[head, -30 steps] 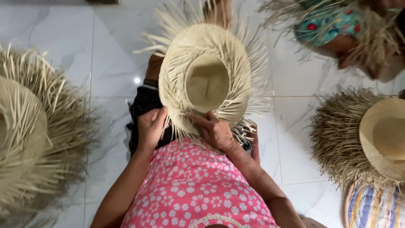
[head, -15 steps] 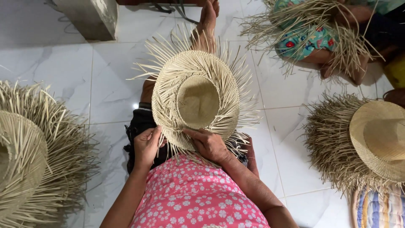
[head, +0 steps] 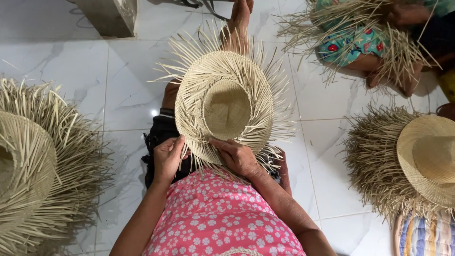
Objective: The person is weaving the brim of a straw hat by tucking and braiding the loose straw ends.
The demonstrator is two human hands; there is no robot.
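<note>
The left hand (head: 167,159) is curled with its fingers pinching the near rim of a half-woven straw hat (head: 226,108), at the rim's left side. The right hand (head: 238,157) is also closed over the near rim, its fingers pressed down on the loose strands there, just beside the left hand. Both forearms reach forward from the pink flowered top (head: 220,223), elbows bent, wrists turned inward toward each other. The hat rests on the person's lap above the white tiled floor (head: 71,71), crown facing up, loose straw ends fanning out all around.

Three more straw hats show: one large one (head: 33,166) at the floor's left edge, one (head: 417,161) at the right edge, and one (head: 360,38) toward the far right corner, on another person's lap. That makes four hats counted. A grey block (head: 109,16) stands at the far edge of the floor.
</note>
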